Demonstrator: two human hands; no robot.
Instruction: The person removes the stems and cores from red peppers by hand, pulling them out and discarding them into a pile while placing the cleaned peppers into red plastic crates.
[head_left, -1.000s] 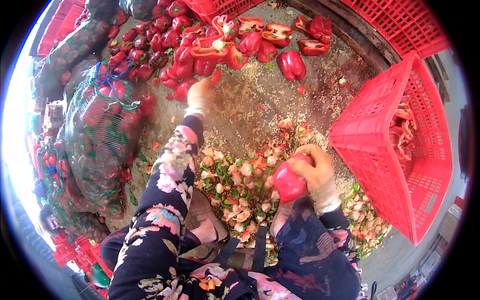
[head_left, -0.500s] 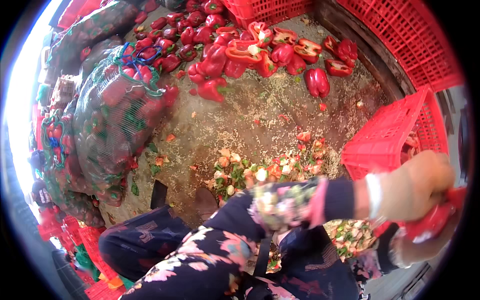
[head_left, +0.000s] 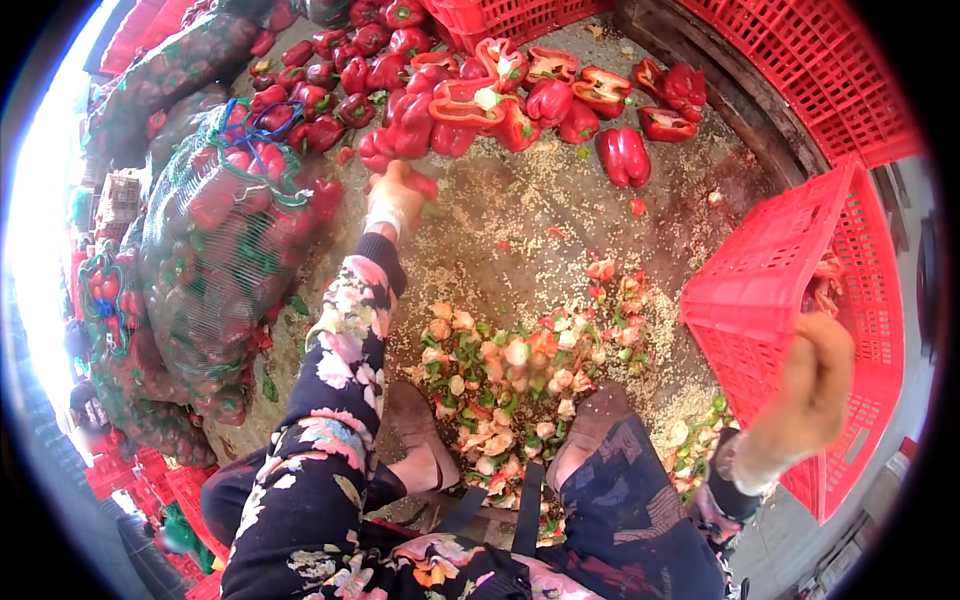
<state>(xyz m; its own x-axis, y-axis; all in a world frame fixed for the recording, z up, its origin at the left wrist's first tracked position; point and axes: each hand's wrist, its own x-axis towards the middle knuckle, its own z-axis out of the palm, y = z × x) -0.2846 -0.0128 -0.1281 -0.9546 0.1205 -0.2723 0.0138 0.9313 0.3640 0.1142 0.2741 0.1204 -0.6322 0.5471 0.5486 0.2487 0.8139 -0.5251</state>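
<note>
Your left hand (head_left: 396,200) is bent over a red pepper (head_left: 424,187) at the near edge of the heap, with the pepper's flesh showing just to the right of your fingers. The hand is blurred, so I can't make out whether your fingers have closed firmly round it or only rest against it. For a sound hold, wrap the fingers round the broad body rather than pinching one lobe; the skin looks glossy and will probably slip under a light fingertip grip.

Just beyond your left fingers, whole peppers (head_left: 408,125) lie packed together, so draw the one you want toward yourself before lifting, or its neighbours may roll. Farther off and to the right of that grip lie halved peppers (head_left: 603,90); keep your knuckles clear of them. The mesh sack (head_left: 215,265) bulges to the left of your wrist, so keep your sleeve from snagging on it.

Your right hand (head_left: 800,390) is well apart from the left, in front of the red crate (head_left: 750,265), its fingers bunched and pointing up. Blur hides whether it has hold of anything; have its palm free and turned inward to steady the pepper.
</note>
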